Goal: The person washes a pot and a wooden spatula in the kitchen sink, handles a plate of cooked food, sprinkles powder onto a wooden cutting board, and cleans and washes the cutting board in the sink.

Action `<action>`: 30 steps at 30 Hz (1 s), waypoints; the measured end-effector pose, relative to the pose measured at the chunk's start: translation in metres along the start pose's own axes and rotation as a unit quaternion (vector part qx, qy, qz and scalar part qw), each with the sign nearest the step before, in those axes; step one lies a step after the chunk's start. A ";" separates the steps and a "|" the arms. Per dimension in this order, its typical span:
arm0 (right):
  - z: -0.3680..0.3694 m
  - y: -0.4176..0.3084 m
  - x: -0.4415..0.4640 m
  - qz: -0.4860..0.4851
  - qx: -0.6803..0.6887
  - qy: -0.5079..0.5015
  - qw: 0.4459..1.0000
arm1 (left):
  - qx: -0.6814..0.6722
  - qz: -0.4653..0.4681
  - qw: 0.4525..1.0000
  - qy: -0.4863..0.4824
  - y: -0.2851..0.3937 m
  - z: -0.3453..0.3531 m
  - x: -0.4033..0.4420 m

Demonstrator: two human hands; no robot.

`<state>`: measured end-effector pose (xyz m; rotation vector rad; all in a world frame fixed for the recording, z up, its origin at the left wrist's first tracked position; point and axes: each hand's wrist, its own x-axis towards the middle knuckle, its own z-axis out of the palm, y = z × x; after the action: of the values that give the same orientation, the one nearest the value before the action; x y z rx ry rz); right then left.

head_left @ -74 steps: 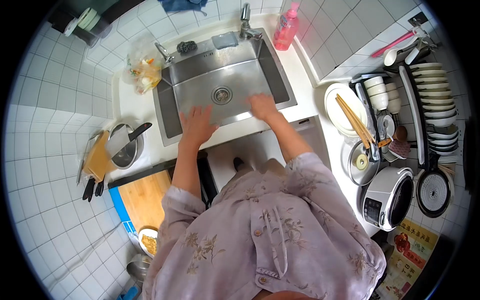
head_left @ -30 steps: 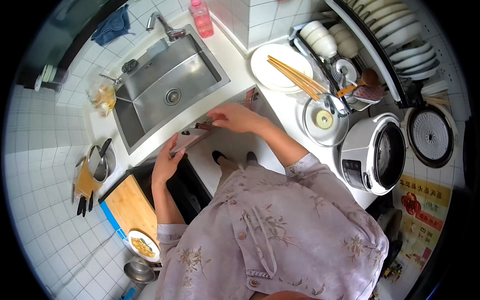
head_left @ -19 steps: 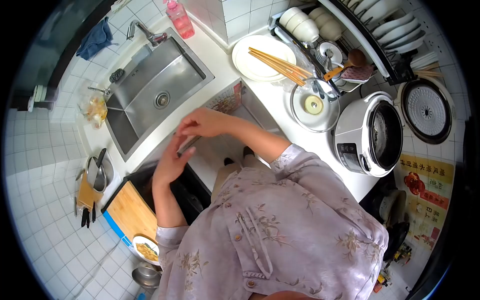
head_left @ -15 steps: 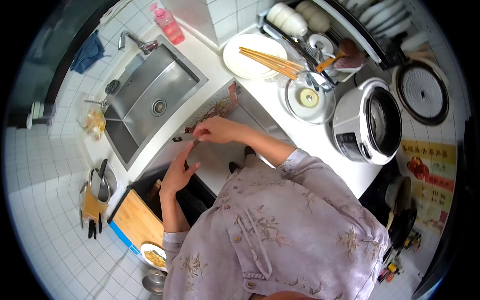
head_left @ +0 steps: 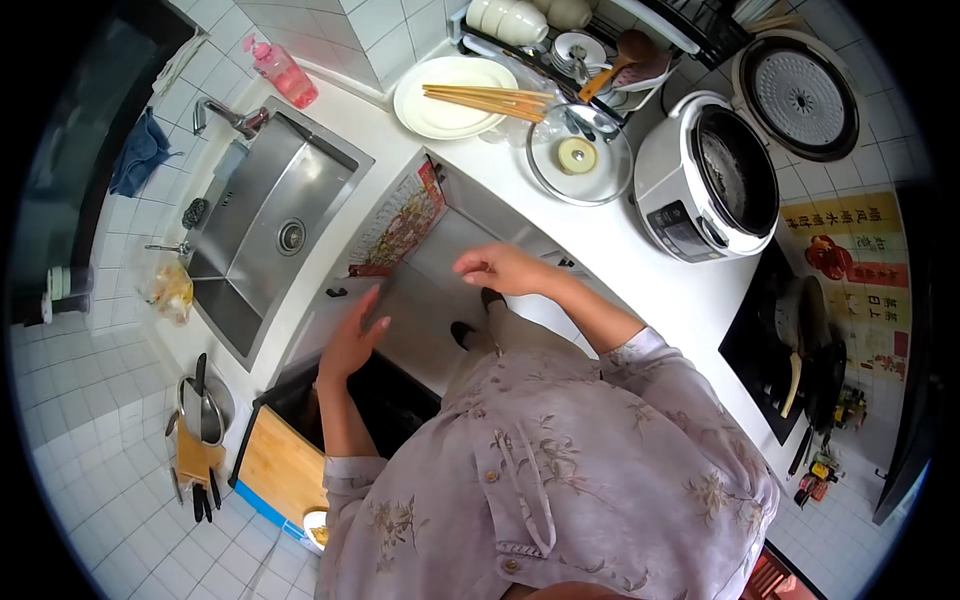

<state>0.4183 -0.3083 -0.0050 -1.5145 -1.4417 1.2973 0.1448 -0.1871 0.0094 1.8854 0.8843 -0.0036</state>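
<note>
The person's left hand (head_left: 350, 332) is holding nothing; its fingers are stretching forward, thumb spread apart. The right hand (head_left: 497, 270) is hovering well apart from it, fingers loosely bent and pointing left, and it too is carrying nothing visible. Nearest the left hand, the white cabinet front (head_left: 312, 322) is running below the sink counter, its long axis slanting from lower left to upper right, with a dark handle (head_left: 337, 292) just beyond the fingers; whether they are touching cannot be told. A printed sheet (head_left: 402, 222) is lying along that same slant. Beneath the hands, open floor (head_left: 425, 340) is leaving room between the two counter runs, whose front edges are meeting at a corner ahead. Farther out, the sink (head_left: 262, 200) is following the cabinet's diagonal, while bare counter (head_left: 640, 270) is bordering the rice cooker (head_left: 665, 195).
</note>
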 end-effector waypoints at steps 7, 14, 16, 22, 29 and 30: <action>-0.016 0.002 -0.043 0.026 -0.019 0.019 0.999 | -0.012 0.030 0.999 -0.013 0.031 0.035 -0.002; -0.015 0.019 -0.064 -0.026 -0.023 -0.048 0.998 | 0.012 -0.047 0.998 0.049 0.040 0.096 -0.029; -0.020 0.022 -0.075 -0.021 -0.006 -0.078 0.997 | 0.006 -0.038 0.997 0.073 0.044 0.127 -0.032; -0.023 0.023 -0.079 -0.025 0.017 -0.137 0.990 | -0.014 -0.035 0.997 0.068 0.087 0.163 -0.054; 0.025 -0.013 -0.039 -0.033 0.017 -0.219 0.975 | -0.016 -0.075 0.987 0.143 0.062 0.133 -0.095; 0.032 -0.022 -0.031 -0.038 0.014 -0.230 0.972 | -0.017 -0.061 0.987 0.146 0.060 0.126 -0.095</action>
<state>0.3850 -0.3395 0.0127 -1.1701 -1.7355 1.6863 0.1564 -0.3542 0.0304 1.8240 1.1904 0.2181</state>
